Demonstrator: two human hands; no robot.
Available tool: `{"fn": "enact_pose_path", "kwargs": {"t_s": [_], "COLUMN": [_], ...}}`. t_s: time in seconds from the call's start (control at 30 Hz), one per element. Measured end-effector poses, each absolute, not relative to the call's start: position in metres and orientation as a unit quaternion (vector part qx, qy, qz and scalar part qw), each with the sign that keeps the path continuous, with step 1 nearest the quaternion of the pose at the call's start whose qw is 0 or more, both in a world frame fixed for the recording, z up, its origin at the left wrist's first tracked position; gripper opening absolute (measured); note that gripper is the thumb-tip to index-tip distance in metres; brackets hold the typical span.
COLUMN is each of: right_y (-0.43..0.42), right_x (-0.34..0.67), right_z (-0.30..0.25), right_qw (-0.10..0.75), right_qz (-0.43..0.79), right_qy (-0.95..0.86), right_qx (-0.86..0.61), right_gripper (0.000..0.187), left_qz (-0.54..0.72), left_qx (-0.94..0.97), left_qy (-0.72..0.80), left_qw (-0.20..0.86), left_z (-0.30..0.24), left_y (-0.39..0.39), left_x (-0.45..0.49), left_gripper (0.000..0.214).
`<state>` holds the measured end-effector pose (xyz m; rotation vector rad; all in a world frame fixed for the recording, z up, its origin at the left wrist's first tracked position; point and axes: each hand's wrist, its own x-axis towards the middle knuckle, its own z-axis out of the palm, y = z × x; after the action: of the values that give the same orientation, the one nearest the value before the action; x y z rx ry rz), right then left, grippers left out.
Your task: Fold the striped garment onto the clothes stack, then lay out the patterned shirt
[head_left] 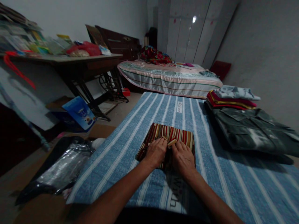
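A folded striped garment (173, 132) in red, brown, cream and black lies in front of me on a blue cloth (121, 149) with white stripes. On its left half rests my left hand (157, 152), fingers bent and closed on the fabric near the middle. Just to the right, my right hand (183, 155) pinches the same garment, its thumb and fingers meeting at a small tan fold or strip (171, 142). Both hands almost touch over the garment's centre. The fabric beneath my palms is hidden.
Folded dark green clothes (252, 127) lie on the right, with red and yellow clothes (230, 101) and a grey-white one (235, 92) stacked behind. A bed (170, 79) stands beyond. To the left are a cluttered sewing table (93, 59), a blue box (79, 113) and a plastic-wrapped package (63, 168).
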<state>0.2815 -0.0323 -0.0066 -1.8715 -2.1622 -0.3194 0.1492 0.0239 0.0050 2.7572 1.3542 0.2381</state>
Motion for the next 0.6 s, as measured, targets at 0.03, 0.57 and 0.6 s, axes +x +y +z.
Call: {"fn": "enact_pose_path", "kwargs": {"t_s": [0.03, 0.57, 0.6], "right_y": [-0.033, -0.040, -0.041], "right_x": [0.283, 0.283, 0.283], "right_z": [-0.009, -0.037, -0.036], "right_qw": [0.135, 0.239, 0.240], "right_qz": [-0.113, -0.168, -0.160], "right_qy": [-0.747, -0.717, -0.715], "right_qx": [-0.642, -0.632, -0.637], "right_gripper": [0.025, 0.028, 0.027], "left_qz": [0.079, 0.137, 0.126], "left_qx": [0.891, 0.922, 0.926], "left_qy": [0.446, 0.335, 0.330], "left_qw": [0.042, 0.138, 0.129], "left_z": [0.004, 0.027, 0.025], "left_y": [0.024, 0.041, 0.041], "left_x": [0.148, 0.147, 0.149], "left_gripper": [0.021, 0.025, 0.028]}}
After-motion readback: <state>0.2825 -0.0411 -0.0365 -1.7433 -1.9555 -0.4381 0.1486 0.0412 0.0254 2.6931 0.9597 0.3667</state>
